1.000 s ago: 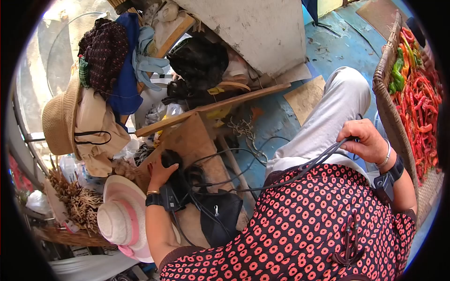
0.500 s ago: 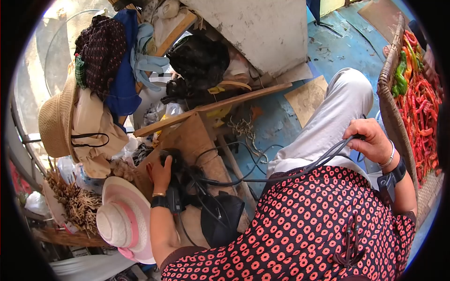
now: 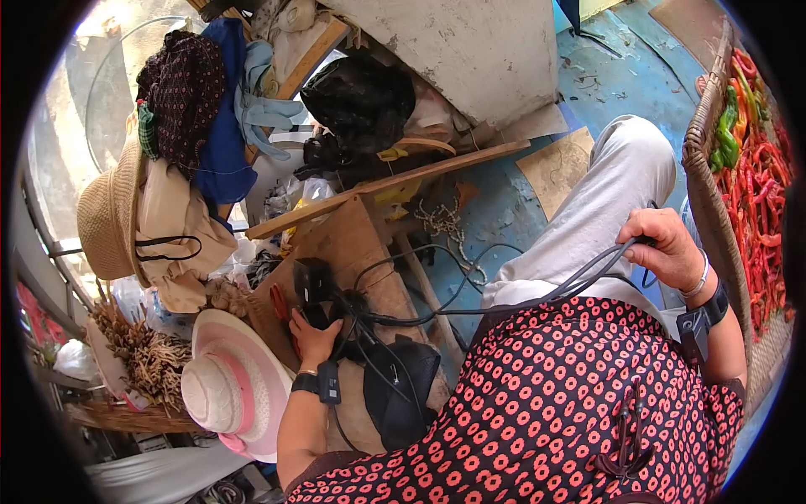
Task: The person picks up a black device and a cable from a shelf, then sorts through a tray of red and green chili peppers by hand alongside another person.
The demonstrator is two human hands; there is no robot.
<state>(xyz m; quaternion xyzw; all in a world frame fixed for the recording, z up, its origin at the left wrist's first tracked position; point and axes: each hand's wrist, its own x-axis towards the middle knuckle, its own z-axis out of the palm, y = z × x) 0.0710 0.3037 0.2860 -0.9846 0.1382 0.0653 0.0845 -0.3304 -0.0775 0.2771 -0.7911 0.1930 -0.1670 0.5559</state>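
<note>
My right hand (image 3: 667, 245) is closed in a pinch on a doubled black cable (image 3: 579, 286) above my lap. The cable runs left across my body to a tangle on a wooden board (image 3: 332, 244). My left hand (image 3: 315, 338) curls its thumb and fingers around the lower part of a black boxy device (image 3: 313, 281), whose exact kind I cannot make out. Beside that hand lie a black pouch-like thing (image 3: 399, 391) and a red-handled item (image 3: 278, 301). My palm and wrist partly cover what the left fingers touch.
A white and pink hat (image 3: 214, 386) lies left of my forearm. Above it hang a straw hat (image 3: 109, 214) and pale blue gloves (image 3: 260, 101). A wicker basket (image 3: 701, 143) of red peppers (image 3: 756, 210) stands at right. A wooden strip (image 3: 395, 181) crosses ahead.
My left hand has drawn back toward my body and slightly right, leaving the black device more exposed. My right hand keeps its pinch on the cable, almost unmoved.
</note>
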